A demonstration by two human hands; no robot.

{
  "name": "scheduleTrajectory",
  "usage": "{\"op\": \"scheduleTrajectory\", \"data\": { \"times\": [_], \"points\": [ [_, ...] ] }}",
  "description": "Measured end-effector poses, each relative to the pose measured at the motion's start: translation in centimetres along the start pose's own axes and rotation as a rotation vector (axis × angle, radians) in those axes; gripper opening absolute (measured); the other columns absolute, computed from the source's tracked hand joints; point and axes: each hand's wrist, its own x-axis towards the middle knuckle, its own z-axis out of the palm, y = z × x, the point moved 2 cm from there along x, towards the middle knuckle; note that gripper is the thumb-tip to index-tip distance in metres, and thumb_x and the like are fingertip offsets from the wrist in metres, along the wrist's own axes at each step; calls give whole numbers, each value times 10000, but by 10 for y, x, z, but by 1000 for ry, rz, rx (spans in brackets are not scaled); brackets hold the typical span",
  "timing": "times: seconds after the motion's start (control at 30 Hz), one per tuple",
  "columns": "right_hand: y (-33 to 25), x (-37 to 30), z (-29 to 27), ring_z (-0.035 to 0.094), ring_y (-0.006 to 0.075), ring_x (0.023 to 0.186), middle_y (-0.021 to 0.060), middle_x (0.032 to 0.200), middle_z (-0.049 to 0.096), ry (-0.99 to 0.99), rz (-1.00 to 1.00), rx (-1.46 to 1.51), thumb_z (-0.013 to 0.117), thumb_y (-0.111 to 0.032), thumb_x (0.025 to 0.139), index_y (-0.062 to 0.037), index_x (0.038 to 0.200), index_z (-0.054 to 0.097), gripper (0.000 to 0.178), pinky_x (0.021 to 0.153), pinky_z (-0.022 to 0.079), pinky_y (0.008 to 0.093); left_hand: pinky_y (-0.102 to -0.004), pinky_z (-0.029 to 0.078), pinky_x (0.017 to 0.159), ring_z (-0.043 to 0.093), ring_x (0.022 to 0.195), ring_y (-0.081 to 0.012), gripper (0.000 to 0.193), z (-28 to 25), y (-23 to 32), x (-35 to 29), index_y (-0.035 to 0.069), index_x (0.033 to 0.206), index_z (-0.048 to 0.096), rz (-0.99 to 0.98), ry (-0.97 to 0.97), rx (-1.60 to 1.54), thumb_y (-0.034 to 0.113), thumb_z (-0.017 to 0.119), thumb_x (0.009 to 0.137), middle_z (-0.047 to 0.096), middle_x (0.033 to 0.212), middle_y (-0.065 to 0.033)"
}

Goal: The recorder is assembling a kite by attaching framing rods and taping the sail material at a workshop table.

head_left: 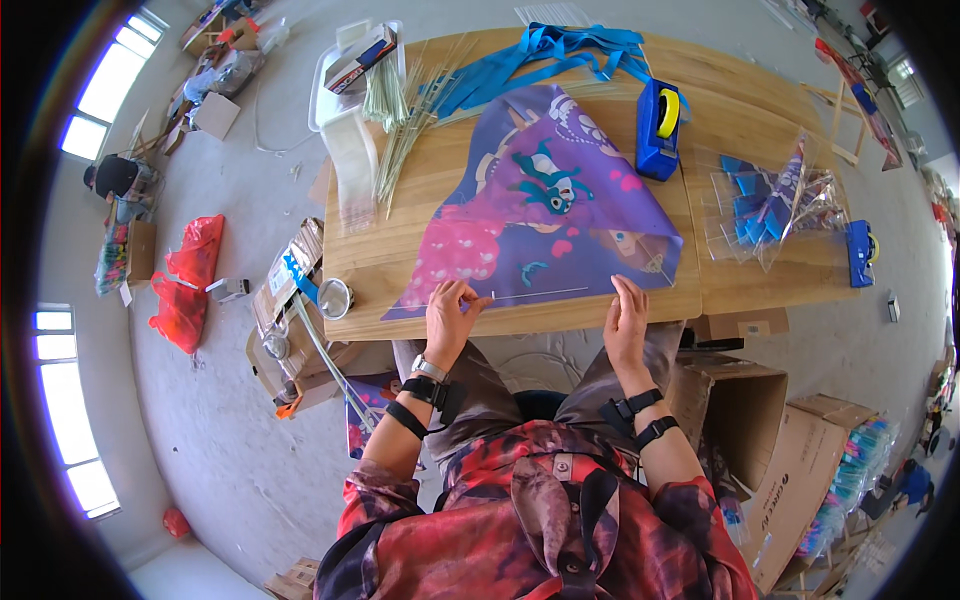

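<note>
At table (770, 284), L hand (452, 318) is pinching thin stick (540, 294); can't tell R hand (626, 322) grip; if sheet (550, 215) is slipping, stick's prob. going crooked.

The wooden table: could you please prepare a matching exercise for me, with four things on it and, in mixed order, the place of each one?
Things:
1. purple printed sheet
2. blue ribbons
3. round container
4. white tray

Places:
A. at the near left corner of the table
B. at the far left corner
C. in front of the person, by the left hand and right hand
D. near the middle of the far edge

Right pairs: 1-C, 2-D, 3-A, 4-B
</note>
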Motion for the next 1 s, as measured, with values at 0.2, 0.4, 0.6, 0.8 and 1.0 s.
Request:
{"op": "scheduleTrajectory", "data": {
  "times": [0.2, 0.4, 0.6, 0.8, 1.0],
  "points": [
    [-3, -1, 3, 560, 378, 1217, 155, 1307, 601, -34, -54, -12, 555, 106, 893, -19, 1338, 585, 462, 1046, 465, 465, -421, 463, 769, 601, 809, -304, 291, 6, 3, -4, 36, 805, 630, 14, 30, 8, 198, 870, 779, 636, 782, -87],
    [-7, -3, 6, 543, 359, 1245, 139, 1324, 589, -114, -79, -23, 570, 100, 876, -22, 1324, 604, 466, 1071, 450, 460, -423, 463, 770, 599, 812, -306, 293, 6, 2, -6, 35, 806, 631, -16, 9, 7, 201, 871, 779, 633, 788, -89],
    [-10, -5, 10, 529, 333, 1264, 118, 1337, 583, -190, -117, -137, 601, 59, 872, -28, 1306, 624, 443, 1082, 439, 455, -423, 465, 783, 603, 815, -304, 283, 5, 0, -7, 32, 808, 634, -15, -5, 16, 196, 864, 789, 636, 787, -87],
    [-5, -7, 11, 527, 328, 1263, 109, 1351, 578, -193, -181, -187, 603, 15, 882, -39, 1304, 630, 426, 1076, 438, 462, -419, 468, 789, 617, 820, -295, 264, 4, -1, 0, 31, 809, 642, -3, -27, -1, 188, 855, 796, 651, 783, -87],
    [-5, -9, 12, 523, 325, 1269, 105, 1363, 574, -193, -172, -181, 595, 9, 883, -45, 1311, 630, 433, 1083, 429, 461, -415, 469, 789, 620, 810, -280, 234, 4, -4, 5, 41, 815, 665, 6, -49, -28, 184, 851, 799, 653, 775, -83]
  ]
}}
